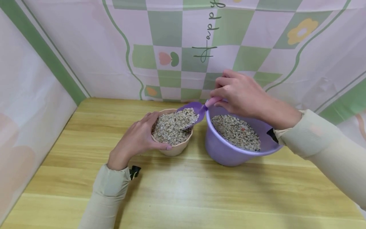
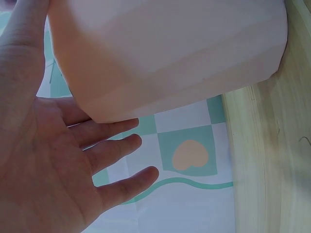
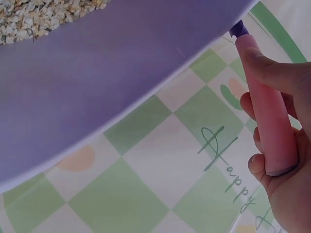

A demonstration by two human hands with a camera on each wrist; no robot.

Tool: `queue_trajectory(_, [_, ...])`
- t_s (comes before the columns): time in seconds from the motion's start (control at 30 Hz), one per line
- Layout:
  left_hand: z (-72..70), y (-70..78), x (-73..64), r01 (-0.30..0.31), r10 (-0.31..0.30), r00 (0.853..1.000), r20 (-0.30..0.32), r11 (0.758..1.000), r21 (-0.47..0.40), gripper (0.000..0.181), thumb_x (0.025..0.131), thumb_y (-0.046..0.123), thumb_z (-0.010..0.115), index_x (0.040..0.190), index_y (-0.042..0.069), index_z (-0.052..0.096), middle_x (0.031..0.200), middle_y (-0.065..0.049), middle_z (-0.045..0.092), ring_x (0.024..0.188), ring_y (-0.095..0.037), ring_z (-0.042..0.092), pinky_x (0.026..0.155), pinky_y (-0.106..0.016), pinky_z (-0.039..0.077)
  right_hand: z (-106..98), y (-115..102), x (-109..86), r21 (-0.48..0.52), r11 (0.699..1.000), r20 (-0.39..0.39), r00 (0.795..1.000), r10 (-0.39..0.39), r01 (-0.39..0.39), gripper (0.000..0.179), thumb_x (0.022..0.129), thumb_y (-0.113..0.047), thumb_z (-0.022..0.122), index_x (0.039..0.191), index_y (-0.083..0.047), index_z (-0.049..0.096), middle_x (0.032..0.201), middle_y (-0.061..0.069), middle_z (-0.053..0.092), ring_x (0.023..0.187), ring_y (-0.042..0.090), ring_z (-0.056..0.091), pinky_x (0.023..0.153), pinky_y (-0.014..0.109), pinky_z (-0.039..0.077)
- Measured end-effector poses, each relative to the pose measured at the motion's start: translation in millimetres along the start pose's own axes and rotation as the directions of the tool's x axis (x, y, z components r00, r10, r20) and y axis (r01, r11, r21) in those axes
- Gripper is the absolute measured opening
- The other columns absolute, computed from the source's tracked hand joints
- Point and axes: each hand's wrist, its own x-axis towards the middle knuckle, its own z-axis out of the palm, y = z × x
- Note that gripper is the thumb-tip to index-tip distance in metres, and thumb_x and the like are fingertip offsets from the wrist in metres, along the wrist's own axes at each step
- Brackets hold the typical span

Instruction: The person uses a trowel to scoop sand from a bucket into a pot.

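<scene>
My left hand [image 1: 138, 136] holds a small peach pot [image 1: 176, 150] from its left side, thumb across the near side. In the left wrist view several fingers [image 2: 126, 182] stretch out past the pot's wall. Coarse gravel [image 1: 168, 128] is heaped to the rim. My right hand [image 1: 241, 93] grips the pink handle of a toy shovel [image 3: 269, 116], fingers wrapped round it. The shovel's purple blade tilts down to the left over the pot, its lower end at the heaped gravel.
Right of the pot stands a larger purple basin [image 1: 226, 154], partly filled with gravel [image 1: 235, 132] and a small red bit. Both containers are on a wood-grain table [image 1: 171, 197]. A checked cloth [image 1: 166, 28] hangs close behind them.
</scene>
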Motion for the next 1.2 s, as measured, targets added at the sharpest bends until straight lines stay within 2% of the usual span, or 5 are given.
queue_trajectory(0.2, [0.0, 0.7, -0.4, 0.005, -0.005, 1.0, 0.0, 1.0, 0.001, 0.117, 0.059, 0.069, 0.085, 0.148, 0.008, 0.041, 0.147, -0.021, 0.046, 0.122, -0.039, 0.056, 0.103, -0.057, 0.044, -2.5, -0.6, 2.9, -0.017, 0.999, -0.093, 0.995, -0.045, 0.043, 0.015, 0.079, -0.024, 0.084, 0.082, -0.011, 0.076, 0.077, 0.004, 0.062, 0.073, 0.023, 0.049, 0.049, 0.035, 0.044])
queue_trajectory(0.53, [0.0, 1.0, -0.7, -0.002, 0.002, 1.0, -0.008, 1.0, -0.002, 0.118, 0.058, 0.07, 0.084, 0.149, 0.008, 0.041, 0.146, -0.02, 0.047, 0.121, -0.036, 0.057, 0.102, -0.057, 0.045, -2.6, -7.5, 7.6, -0.028, 0.999, -0.151, 0.987, -0.051, 0.047, 0.012, 0.079, -0.019, 0.085, 0.082, -0.012, 0.075, 0.078, 0.005, 0.064, 0.075, 0.026, 0.05, 0.051, 0.039, 0.046])
queue_trajectory(0.8, [0.4, 0.8, -0.5, -0.016, 0.016, 1.0, -0.011, 1.0, -0.013, 0.119, 0.058, 0.071, 0.084, 0.151, 0.011, 0.04, 0.148, -0.02, 0.046, 0.127, -0.038, 0.053, 0.103, -0.059, 0.043, 3.8, -15.6, 13.0, -0.007, 0.999, -0.017, 0.999, 0.046, -0.046, 0.013, 0.08, -0.02, 0.084, 0.089, -0.014, 0.077, 0.081, 0.003, 0.063, 0.078, 0.025, 0.049, 0.053, 0.037, 0.043])
queue_trajectory(1.03, [0.2, 0.5, -0.8, -0.007, 0.007, 1.0, -0.011, 1.0, -0.016, 0.12, 0.057, 0.071, 0.084, 0.151, 0.009, 0.04, 0.147, -0.022, 0.046, 0.125, -0.04, 0.054, 0.102, -0.059, 0.045, 8.9, -17.1, 15.3, 0.046, 0.998, 0.042, 0.998, 0.041, -0.042, 0.009, 0.082, -0.017, 0.082, 0.087, -0.012, 0.077, 0.078, 0.005, 0.065, 0.078, 0.028, 0.05, 0.063, 0.037, 0.042])
queue_trajectory(1.2, [-0.2, 0.9, -1.1, 0.021, -0.021, 1.0, 0.007, 1.0, -0.002, 0.121, 0.057, 0.073, 0.083, 0.151, 0.01, 0.039, 0.149, -0.026, 0.042, 0.124, -0.043, 0.054, 0.101, -0.059, 0.045, 5.9, -16.8, 13.1, 0.03, 0.997, 0.11, 0.991, 0.07, -0.074, 0.011, 0.081, -0.02, 0.083, 0.09, -0.013, 0.081, 0.075, 0.003, 0.063, 0.076, 0.025, 0.049, 0.06, 0.035, 0.042])
